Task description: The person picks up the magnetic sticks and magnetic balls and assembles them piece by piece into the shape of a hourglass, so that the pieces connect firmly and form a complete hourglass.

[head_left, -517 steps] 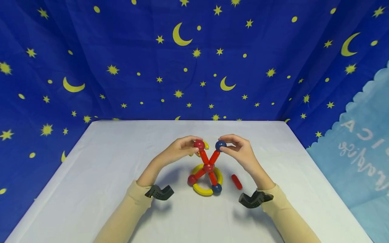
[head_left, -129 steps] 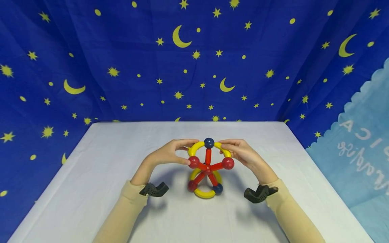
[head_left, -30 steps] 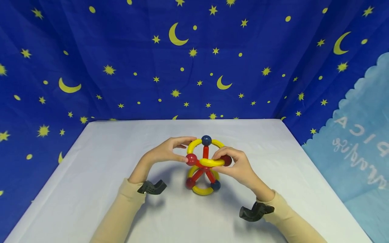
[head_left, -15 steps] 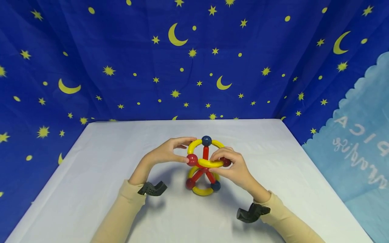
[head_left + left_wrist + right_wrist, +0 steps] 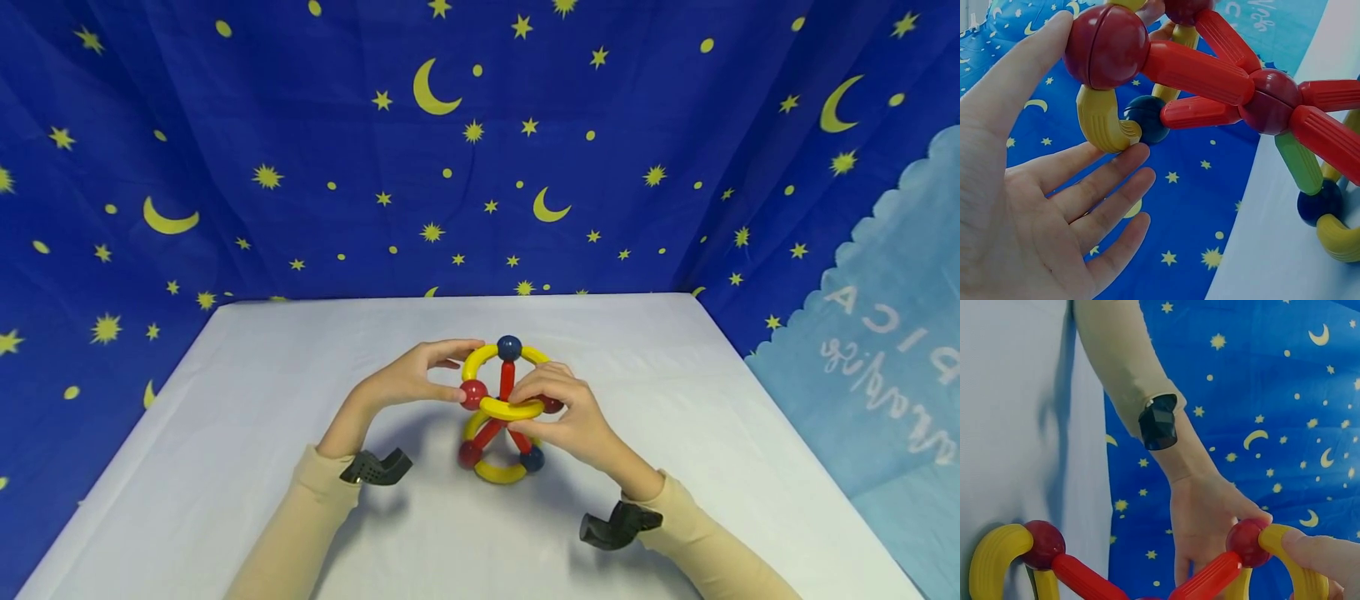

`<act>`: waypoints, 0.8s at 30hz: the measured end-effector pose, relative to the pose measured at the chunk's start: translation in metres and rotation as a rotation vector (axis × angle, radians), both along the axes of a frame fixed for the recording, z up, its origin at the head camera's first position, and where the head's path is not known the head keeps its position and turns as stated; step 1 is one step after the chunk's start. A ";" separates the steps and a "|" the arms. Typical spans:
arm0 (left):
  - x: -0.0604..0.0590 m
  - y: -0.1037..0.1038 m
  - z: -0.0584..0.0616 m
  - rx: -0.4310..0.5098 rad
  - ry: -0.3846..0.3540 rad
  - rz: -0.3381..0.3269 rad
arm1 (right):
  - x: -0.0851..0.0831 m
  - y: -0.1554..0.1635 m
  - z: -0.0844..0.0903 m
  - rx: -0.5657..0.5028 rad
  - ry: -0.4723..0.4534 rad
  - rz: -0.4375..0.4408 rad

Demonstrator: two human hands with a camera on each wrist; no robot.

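Right hand (image 5: pixel 564 414): fingers and thumb curled round a loose yellow curved piece (image 5: pixel 512 408), holding it level across the front of the toy structure (image 5: pixel 504 417), one end against the left red ball (image 5: pixel 473 393). In the right wrist view a fingertip (image 5: pixel 1319 550) lies on a yellow curve beside a red ball.

Left hand (image 5: pixel 417 379): fingers fairly straight and spread, thumb tip pressed to the left red ball, fingers lying along the upper yellow arc (image 5: pixel 480 360). The left wrist view shows the palm open, thumb on the ball, fingertips (image 5: pixel 1124 164) touching the yellow arc's end by a blue ball.

Toy structure: red rods radiating from a dark red hub (image 5: pixel 1270 109); a blue ball (image 5: pixel 509 347) at the top; yellow arcs joining the balls; a yellow ring section (image 5: pixel 498 473) and another blue ball (image 5: pixel 532 458) at the base. It stands near the middle of the white table (image 5: pixel 255 433), between the two hands.

Wrists: a black camera mount on each, below beige sleeves (image 5: pixel 322 492).

Surroundings: blue cloth backdrop (image 5: pixel 300 150) with yellow moons and stars behind and to both sides; a pale blue scalloped panel (image 5: pixel 885 333) at the right.
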State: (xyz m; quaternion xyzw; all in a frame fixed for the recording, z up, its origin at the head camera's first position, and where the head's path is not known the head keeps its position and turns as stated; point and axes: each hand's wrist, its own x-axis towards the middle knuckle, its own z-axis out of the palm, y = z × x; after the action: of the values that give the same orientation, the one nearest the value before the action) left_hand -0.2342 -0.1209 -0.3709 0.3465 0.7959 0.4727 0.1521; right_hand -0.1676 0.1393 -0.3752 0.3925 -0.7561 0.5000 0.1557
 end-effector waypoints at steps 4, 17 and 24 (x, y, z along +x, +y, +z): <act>0.000 0.000 0.000 0.003 0.004 0.000 | -0.002 0.006 -0.002 -0.027 -0.042 -0.034; 0.001 -0.003 0.003 0.016 0.001 -0.011 | -0.022 0.016 -0.004 0.034 -0.379 0.093; 0.000 -0.005 0.002 0.025 0.008 -0.019 | -0.020 0.011 -0.005 0.054 -0.327 0.098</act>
State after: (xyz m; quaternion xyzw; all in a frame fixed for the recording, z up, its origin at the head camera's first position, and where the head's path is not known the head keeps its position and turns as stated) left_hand -0.2342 -0.1263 -0.3687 0.3579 0.7870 0.4799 0.1491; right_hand -0.1879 0.1499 -0.3807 0.3462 -0.7645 0.5437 -0.0045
